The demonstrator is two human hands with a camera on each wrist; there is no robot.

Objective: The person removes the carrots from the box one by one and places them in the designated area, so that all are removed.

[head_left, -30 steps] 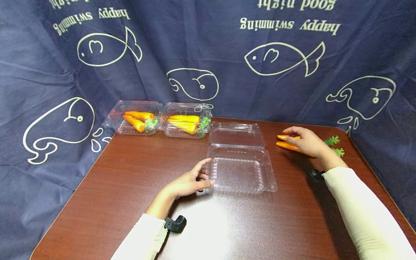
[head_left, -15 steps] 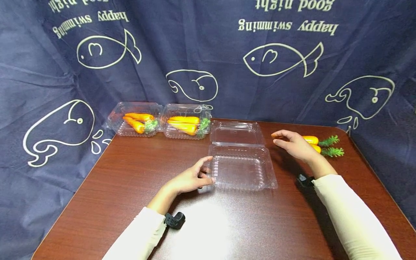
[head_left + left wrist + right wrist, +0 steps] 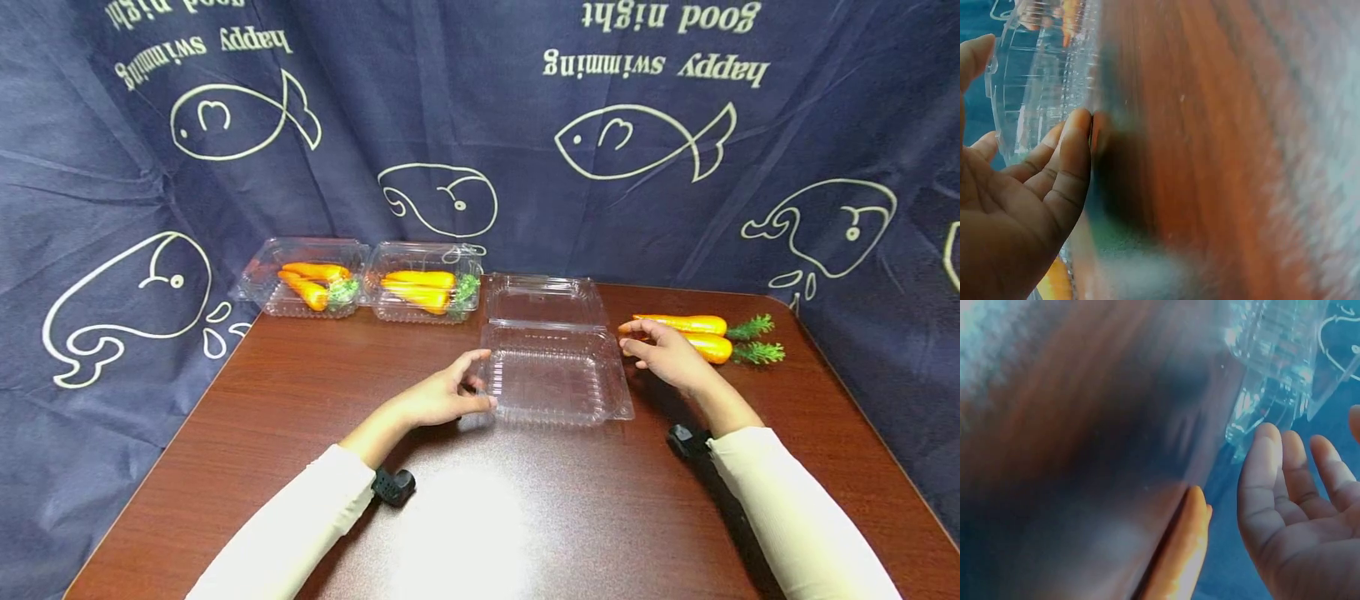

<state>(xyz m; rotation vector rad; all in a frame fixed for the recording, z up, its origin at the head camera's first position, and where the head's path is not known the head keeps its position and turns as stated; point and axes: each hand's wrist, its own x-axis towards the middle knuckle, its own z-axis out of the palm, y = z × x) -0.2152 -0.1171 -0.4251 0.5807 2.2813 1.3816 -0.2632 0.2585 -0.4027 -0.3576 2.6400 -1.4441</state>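
In the head view, an unlidded clear plastic clamshell box point(image 3: 547, 379) lies mid-table, its lid point(image 3: 543, 300) folded back. My left hand point(image 3: 442, 396) rests at its left edge, fingertips and thumb touching the rim. The left wrist view shows those fingers point(image 3: 1072, 156) fairly straight along the box's side wall. My right hand point(image 3: 667, 358) hovers with loosely bent fingers between the box's right edge and two carrots point(image 3: 693, 325) with green tops, partly covering the nearer one. Nothing shows in its grasp in the right wrist view, where a carrot point(image 3: 1179, 550) lies below it.
Two closed clear boxes point(image 3: 303, 250) point(image 3: 427, 250) holding carrots stand at the back left of the brown wooden table point(image 3: 337, 358). A dark blue curtain point(image 3: 420, 100) with white fish drawings hangs right behind the table.
My right hand has moved left off the carrots toward the box's right edge; the carrots stay on the table. My left hand keeps its place at the box's left rim.
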